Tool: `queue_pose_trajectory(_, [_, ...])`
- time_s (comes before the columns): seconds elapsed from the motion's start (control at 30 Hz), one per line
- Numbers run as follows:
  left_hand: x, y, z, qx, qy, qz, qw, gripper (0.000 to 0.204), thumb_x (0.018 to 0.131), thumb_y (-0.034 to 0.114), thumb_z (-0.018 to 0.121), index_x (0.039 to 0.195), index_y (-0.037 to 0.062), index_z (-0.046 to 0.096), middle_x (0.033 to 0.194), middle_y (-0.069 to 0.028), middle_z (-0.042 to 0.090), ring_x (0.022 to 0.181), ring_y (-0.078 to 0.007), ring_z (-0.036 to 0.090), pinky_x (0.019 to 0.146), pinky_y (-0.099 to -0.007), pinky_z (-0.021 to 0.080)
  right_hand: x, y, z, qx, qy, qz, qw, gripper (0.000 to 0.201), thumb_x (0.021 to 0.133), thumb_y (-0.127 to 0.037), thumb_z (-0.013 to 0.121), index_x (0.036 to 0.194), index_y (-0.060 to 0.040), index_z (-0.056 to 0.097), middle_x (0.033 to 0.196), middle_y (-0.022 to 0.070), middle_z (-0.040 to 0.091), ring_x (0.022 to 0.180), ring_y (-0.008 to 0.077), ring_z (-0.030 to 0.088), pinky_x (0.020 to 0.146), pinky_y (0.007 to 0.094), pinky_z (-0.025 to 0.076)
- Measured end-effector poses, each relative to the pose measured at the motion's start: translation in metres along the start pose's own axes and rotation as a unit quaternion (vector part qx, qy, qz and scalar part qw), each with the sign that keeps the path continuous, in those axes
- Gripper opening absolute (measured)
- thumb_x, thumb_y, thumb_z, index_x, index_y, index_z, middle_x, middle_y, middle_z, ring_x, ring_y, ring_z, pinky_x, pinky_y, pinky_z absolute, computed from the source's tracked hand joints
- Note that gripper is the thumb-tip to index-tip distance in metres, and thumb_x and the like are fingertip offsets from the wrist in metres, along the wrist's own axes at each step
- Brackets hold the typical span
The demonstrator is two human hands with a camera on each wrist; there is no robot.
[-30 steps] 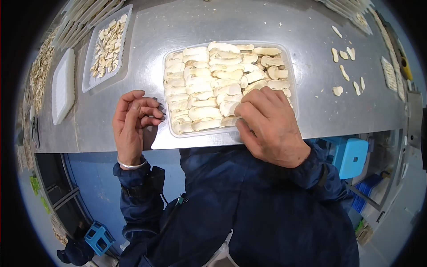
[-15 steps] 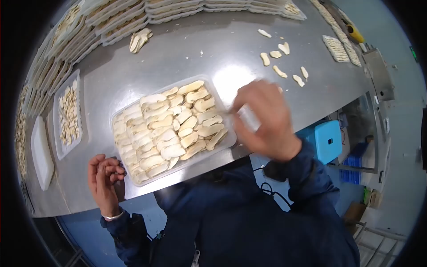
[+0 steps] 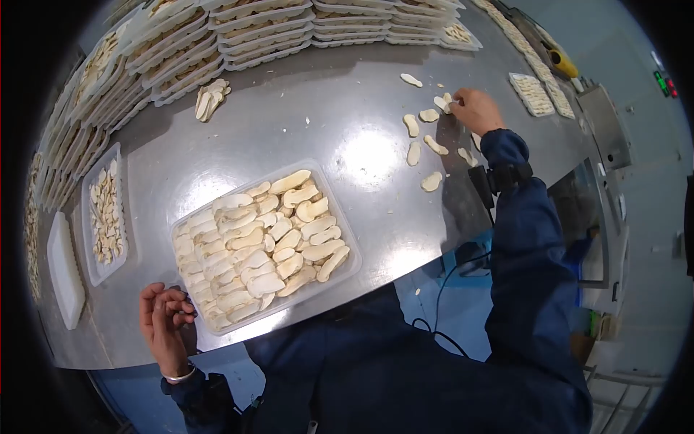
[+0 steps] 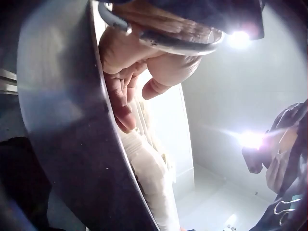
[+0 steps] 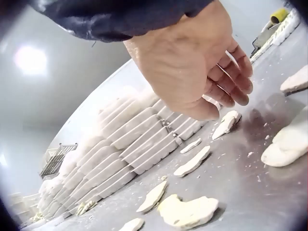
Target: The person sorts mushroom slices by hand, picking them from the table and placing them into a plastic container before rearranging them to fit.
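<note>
A clear plastic tray (image 3: pixel 352 271) lies at the table's front edge, packed with overlapping rows of pale mushroom slices (image 3: pixel 246 239). My left hand (image 3: pixel 163 325) rests by the tray's near left corner, fingers loosely bent and holding nothing; a metal bangle circles its wrist. In the left wrist view that hand (image 4: pixel 139 72) hangs beside the table's edge. Out to the right, my right hand (image 3: pixel 477 111) reaches over loose mushroom slices. Its fingertips are right at one slice (image 5: pixel 226 125), thumb and fingers apart in the right wrist view.
Stacked filled trays (image 3: pixel 267 36) line the back and left. At the left stand a tray of mushroom pieces (image 3: pixel 123 246) and a white tray (image 3: pixel 66 267). A small heap of slices (image 3: pixel 211 100) lies behind the packed tray. More loose slices (image 3: pixel 431 181) lie near my right hand.
My right hand has left the packed tray and moved right and away to the loose slices. More slices now show at the tray's right side. The head view has turned; the left hand stays by the tray.
</note>
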State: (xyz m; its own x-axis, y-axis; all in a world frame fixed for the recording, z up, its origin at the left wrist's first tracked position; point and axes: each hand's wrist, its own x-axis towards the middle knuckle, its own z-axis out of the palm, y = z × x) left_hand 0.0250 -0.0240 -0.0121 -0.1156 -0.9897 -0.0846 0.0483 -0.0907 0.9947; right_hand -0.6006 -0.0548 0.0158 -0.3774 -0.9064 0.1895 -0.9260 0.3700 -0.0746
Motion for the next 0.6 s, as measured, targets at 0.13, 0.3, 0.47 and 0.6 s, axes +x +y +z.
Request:
queue_pose_trajectory(0.13, [0.000, -0.001, -0.001, 0.003, 0.006, 0.000, 1.000, 0.025, 0.100, 0.020, 0.047, 0.117, 0.0015, 0.046, 0.091, -0.0113, 0.062, 0.070, -0.0118, 0.060, 0.057, -0.0199, 0.049, 0.009, -0.006, 0.002, -0.025, -0.060, 0.018, 0.998, 0.023, 0.075, -0.016, 0.059, 0.093, -0.0046, 0.069, 0.089, 0.0196, 0.068, 0.086, 0.0383, 0.064, 0.077, 0.0445, 0.050])
queue_pose_trajectory(0.3, [0.001, 0.000, 0.000, -0.007, 0.000, -0.006, 1.000, 0.025, 0.100, 0.019, 0.047, 0.117, 0.0011, 0.046, 0.091, -0.0115, 0.062, 0.070, -0.0121, 0.060, 0.057, -0.0200, 0.049, 0.008, 0.002, -0.013, 0.065, -0.073, -0.022, 0.995, 0.021, 0.076, -0.011, 0.057, 0.092, -0.0071, 0.070, 0.084, 0.0175, 0.068, 0.081, 0.0362, 0.065, 0.075, 0.0428, 0.051])
queue_pose_trajectory(0.47, [-0.001, 0.002, 0.002, 0.000, 0.002, -0.003, 1.000, 0.025, 0.100, 0.019, 0.046, 0.118, 0.0009, 0.046, 0.091, -0.0120, 0.062, 0.070, -0.0123, 0.060, 0.058, -0.0202, 0.050, 0.006, -0.006, -0.015, 0.024, -0.090, -0.041, 0.995, 0.028, 0.076, -0.005, 0.057, 0.102, -0.0095, 0.067, 0.095, 0.0141, 0.066, 0.090, 0.0335, 0.063, 0.077, 0.0414, 0.050])
queue_pose_trajectory(0.6, [-0.001, 0.002, 0.001, 0.005, 0.000, -0.003, 1.000, 0.026, 0.100, 0.019, 0.047, 0.118, 0.0008, 0.046, 0.092, -0.0123, 0.062, 0.070, -0.0122, 0.060, 0.058, -0.0201, 0.050, 0.000, -0.007, -0.004, 0.043, -0.081, -0.149, 0.985, 0.028, 0.076, -0.005, 0.057, 0.103, -0.0081, 0.061, 0.106, 0.0129, 0.057, 0.093, 0.0330, 0.058, 0.079, 0.0401, 0.047])
